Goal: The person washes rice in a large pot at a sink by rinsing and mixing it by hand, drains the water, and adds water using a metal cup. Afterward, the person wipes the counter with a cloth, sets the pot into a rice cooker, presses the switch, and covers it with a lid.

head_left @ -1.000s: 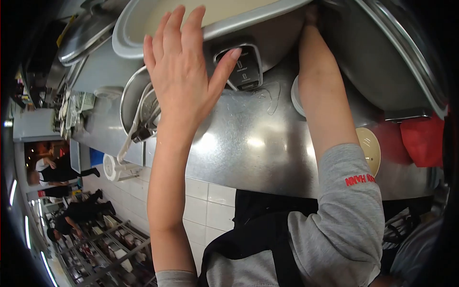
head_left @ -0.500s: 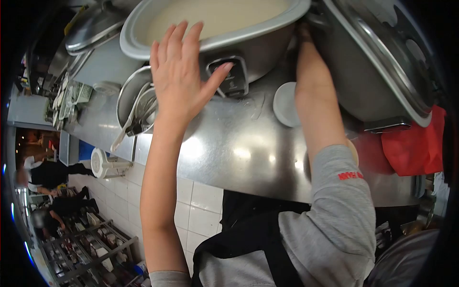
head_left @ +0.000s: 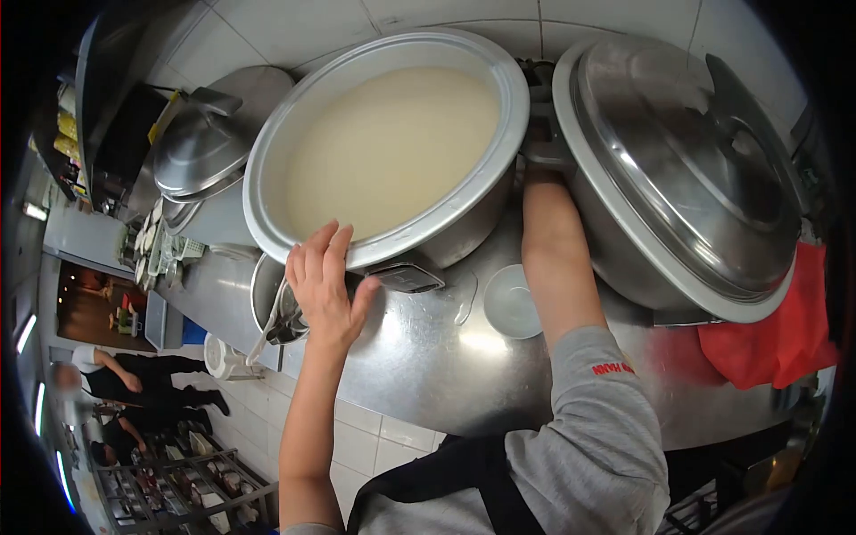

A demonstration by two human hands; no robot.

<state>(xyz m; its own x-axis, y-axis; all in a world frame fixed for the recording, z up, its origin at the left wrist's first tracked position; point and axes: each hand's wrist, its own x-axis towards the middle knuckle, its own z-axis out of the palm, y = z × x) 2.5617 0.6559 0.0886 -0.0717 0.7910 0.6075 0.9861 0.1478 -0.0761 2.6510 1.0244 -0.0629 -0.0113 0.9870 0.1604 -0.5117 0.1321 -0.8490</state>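
My left hand (head_left: 323, 290) rests on the near rim of a large open metal rice cooker (head_left: 477, 241), its fingers outstretched and thumb spread. Pale, cloudy liquid (head_left: 392, 147) fills the cooker, whose front carries a dark control panel (head_left: 408, 277). On the right, my forearm (head_left: 560, 245) reaches into the gap between this cooker and a second, lidded one (head_left: 615, 236). My right hand is hidden there, around the side handles, so its fingers do not show. Beside that forearm, a small white bowl (head_left: 512, 301) sits on the steel counter (head_left: 419, 357).
A red cloth (head_left: 767, 321) hangs by the lidded cooker. At left are a metal container with utensils (head_left: 283, 316) and another lidded pot (head_left: 201, 152). A white stool (head_left: 227, 358), a rack (head_left: 201, 490) and two people (head_left: 143, 374) are beyond the counter.
The view has tilted up, showing the whole cooker, the second lid and the wall. My left hand stays at the rim; my right arm remains in the gap.
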